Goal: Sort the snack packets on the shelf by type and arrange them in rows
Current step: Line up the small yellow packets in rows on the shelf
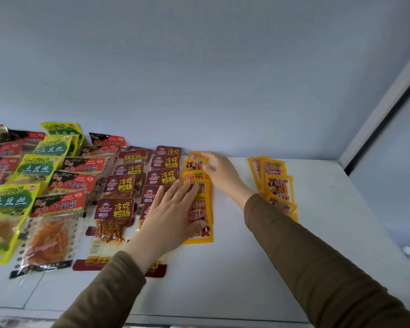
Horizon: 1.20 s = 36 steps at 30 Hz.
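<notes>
Snack packets lie in overlapping rows on the white shelf (pixel 234 268). From the left: yellow-green packets (pixel 34 170), black-and-red packets (pixel 64 204), two rows of dark red packets (pixel 118 185), then a row of orange-yellow packets (pixel 200 236). My left hand (pixel 173 216) lies flat with straight fingers across the near dark red packets and the orange-yellow row. My right hand (pixel 220 172) touches the far packets of that orange-yellow row with straight fingers. A second orange-yellow row (pixel 276 185) lies apart to the right.
The pale back wall (pixel 199 79) stands right behind the far packets. A side panel (pixel 388 110) bounds the shelf on the right. More red packets (pixel 0 150) crowd the far left. Bare shelf surface lies between the two orange-yellow rows and along the front edge (pixel 199 318).
</notes>
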Each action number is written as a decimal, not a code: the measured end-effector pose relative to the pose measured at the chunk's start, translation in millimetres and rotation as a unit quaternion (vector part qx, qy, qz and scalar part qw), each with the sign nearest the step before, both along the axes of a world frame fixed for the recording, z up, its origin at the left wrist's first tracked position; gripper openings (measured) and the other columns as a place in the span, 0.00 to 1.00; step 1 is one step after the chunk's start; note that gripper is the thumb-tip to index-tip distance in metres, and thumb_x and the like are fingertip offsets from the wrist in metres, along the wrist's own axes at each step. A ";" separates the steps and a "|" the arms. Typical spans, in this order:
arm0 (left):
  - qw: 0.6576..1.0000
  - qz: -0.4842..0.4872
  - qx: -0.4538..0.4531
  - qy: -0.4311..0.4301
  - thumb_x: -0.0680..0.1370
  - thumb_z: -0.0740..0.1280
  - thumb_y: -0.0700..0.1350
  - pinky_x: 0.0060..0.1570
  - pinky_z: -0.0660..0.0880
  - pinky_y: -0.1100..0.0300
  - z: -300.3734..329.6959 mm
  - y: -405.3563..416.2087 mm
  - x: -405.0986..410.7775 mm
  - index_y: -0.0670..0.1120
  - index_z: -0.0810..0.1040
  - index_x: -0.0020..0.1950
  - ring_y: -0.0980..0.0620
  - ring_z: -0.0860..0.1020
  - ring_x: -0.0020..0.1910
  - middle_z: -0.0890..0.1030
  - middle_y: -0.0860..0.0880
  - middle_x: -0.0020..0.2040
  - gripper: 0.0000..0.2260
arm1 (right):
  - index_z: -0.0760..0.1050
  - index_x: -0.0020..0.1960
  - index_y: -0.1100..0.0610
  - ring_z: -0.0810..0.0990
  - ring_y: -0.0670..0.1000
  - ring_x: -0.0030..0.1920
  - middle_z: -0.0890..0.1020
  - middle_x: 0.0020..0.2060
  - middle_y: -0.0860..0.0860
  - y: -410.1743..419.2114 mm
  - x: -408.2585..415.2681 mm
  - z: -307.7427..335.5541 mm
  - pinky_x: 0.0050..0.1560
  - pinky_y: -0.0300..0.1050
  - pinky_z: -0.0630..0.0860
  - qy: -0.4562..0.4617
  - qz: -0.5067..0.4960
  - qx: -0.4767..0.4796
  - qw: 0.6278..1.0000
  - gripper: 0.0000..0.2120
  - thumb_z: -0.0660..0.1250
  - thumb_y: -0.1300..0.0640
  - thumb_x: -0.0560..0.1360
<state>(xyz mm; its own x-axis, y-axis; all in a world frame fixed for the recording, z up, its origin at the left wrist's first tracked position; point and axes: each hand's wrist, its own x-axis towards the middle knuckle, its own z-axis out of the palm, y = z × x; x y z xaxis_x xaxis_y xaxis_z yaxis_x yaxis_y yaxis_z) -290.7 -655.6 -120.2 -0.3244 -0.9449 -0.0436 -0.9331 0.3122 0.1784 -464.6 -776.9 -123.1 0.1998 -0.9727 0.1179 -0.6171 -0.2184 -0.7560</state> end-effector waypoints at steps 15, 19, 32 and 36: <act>0.997 -0.023 0.072 0.017 0.77 0.59 0.72 0.75 0.30 0.50 5.5 0.5 8.6 0.60 0.38 0.83 0.53 0.32 0.81 0.34 0.57 0.83 0.43 | 0.74 0.71 0.53 0.71 0.54 0.70 0.73 0.68 0.55 -5.8 5.9 -4.2 0.70 0.50 0.72 0.007 -0.001 -0.001 1.000 0.17 0.60 0.60 0.84; 0.997 -0.039 0.065 -0.015 0.77 0.57 0.73 0.76 0.28 0.48 8.3 5.6 2.8 0.59 0.39 0.84 0.54 0.33 0.81 0.36 0.56 0.83 0.43 | 0.77 0.67 0.51 0.77 0.52 0.58 0.75 0.54 0.48 -9.5 5.7 -3.2 0.48 0.38 0.73 -0.004 -0.025 0.011 1.000 0.15 0.63 0.60 0.82; 0.997 -0.038 0.072 -0.017 0.78 0.63 0.68 0.79 0.33 0.40 23.1 18.8 1.2 0.65 0.53 0.79 0.50 0.49 0.83 0.50 0.57 0.84 0.33 | 0.81 0.56 0.55 0.78 0.50 0.50 0.78 0.45 0.46 -8.5 16.5 2.5 0.52 0.49 0.77 -0.084 -0.026 0.021 0.996 0.10 0.64 0.65 0.80; 0.996 -0.022 0.080 -0.020 0.78 0.62 0.70 0.78 0.32 0.41 24.2 21.2 -0.5 0.64 0.47 0.82 0.49 0.44 0.84 0.44 0.56 0.84 0.38 | 0.82 0.55 0.53 0.81 0.49 0.49 0.82 0.47 0.48 -3.8 15.2 1.6 0.48 0.44 0.78 -0.037 -0.013 0.027 0.999 0.10 0.65 0.62 0.79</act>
<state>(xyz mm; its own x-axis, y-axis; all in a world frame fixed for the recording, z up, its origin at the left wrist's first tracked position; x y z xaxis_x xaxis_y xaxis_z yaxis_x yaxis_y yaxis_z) -291.2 -634.5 -96.0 -0.3597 -0.9101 -0.2059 -0.9268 0.3230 0.1913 -449.4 -780.7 -121.5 0.1677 -0.9827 0.0783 -0.5638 -0.1608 -0.8101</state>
